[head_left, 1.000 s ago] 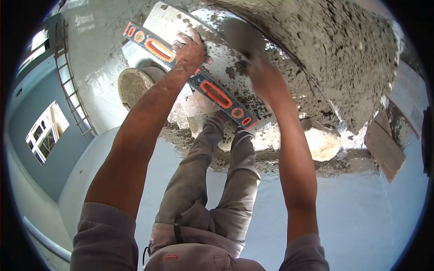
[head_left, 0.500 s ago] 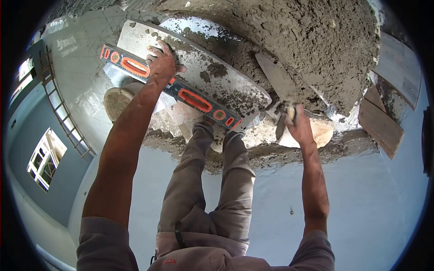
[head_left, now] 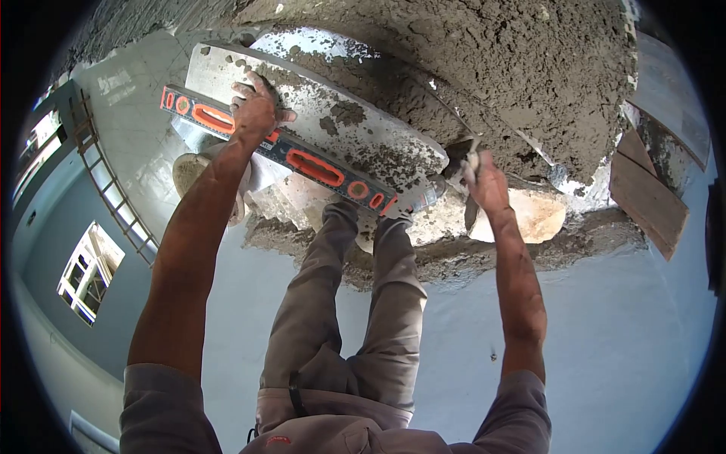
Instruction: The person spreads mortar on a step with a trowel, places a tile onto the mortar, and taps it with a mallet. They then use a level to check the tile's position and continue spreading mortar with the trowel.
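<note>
A long spirit level (head_left: 318, 166) with orange-rimmed openings lies along the near edge of a mortar-spattered pale slab (head_left: 378, 129). My left hand (head_left: 255, 110) rests on the slab beside the level, fingers spread and thumb out, its wrist crossing over the level. In my right hand (head_left: 488, 181), closed around the handle, is a trowel (head_left: 457, 147). Its blade, dark and foreshortened, is at the slab's right end, against the wet mortar (head_left: 529, 83). Part of the handle is hidden by my fingers.
Wooden boards (head_left: 646, 197) lean at the right beside the mortar. A round, mortar-stained container (head_left: 189, 172) sits left of my legs, partly behind my forearm. A ladder (head_left: 110, 178) stands by the far-left wall. Rough mortar edging (head_left: 454, 265) runs below the slab.
My right hand has moved slightly up and left, turning the trowel so its blade shows narrower, near the slab's end. My left hand stays on the slab; the whole view has shifted a little.
</note>
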Demonstrator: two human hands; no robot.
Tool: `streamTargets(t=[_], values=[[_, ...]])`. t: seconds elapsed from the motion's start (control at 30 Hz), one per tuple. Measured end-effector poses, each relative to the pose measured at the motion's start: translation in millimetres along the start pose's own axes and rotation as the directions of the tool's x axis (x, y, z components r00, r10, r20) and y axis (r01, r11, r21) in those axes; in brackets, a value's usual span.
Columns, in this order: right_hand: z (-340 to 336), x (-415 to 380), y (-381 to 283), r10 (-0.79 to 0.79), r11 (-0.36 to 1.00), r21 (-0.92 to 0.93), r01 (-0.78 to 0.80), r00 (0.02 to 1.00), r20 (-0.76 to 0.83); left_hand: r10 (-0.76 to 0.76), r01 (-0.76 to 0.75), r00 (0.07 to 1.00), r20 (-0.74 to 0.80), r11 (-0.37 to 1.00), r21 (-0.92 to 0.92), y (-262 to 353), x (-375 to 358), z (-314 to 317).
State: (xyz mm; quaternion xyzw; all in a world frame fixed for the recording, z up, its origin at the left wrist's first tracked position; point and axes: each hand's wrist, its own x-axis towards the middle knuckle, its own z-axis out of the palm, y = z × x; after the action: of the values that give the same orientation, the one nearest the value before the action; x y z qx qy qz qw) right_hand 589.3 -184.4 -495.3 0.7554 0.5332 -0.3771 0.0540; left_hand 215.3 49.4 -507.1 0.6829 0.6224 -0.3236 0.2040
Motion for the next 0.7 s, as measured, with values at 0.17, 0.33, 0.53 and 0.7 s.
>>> streamTargets(t=[0.17, 0.33, 0.53, 0.7], values=[[-9, -31, 57, -0.078, 0.990, -0.128, 0.054, 0.979, -0.188, 0.012, -0.013, 0.999, -0.050, 1.000, -0.026, -2, -2, 3], [-14, -8, 30, 0.010, 1.000, -0.001, -0.010, 0.999, -0.045, -0.004, 0.006, 1.000, -0.021, 0.998, 0.065, -3, 3, 6], [-6, 67, -7, -0.125, 0.982, 0.165, 0.087, 0.964, 0.235, -0.014, 0.014, 1.000, 0.004, 1.000, 0.006, 3, -3, -1], [6, 104, -8, -0.268, 0.962, 0.044, 0.268, 0.912, 0.310, -0.013, 0.013, 1.000, -0.001, 1.000, 0.016, 2, -1, -2]])
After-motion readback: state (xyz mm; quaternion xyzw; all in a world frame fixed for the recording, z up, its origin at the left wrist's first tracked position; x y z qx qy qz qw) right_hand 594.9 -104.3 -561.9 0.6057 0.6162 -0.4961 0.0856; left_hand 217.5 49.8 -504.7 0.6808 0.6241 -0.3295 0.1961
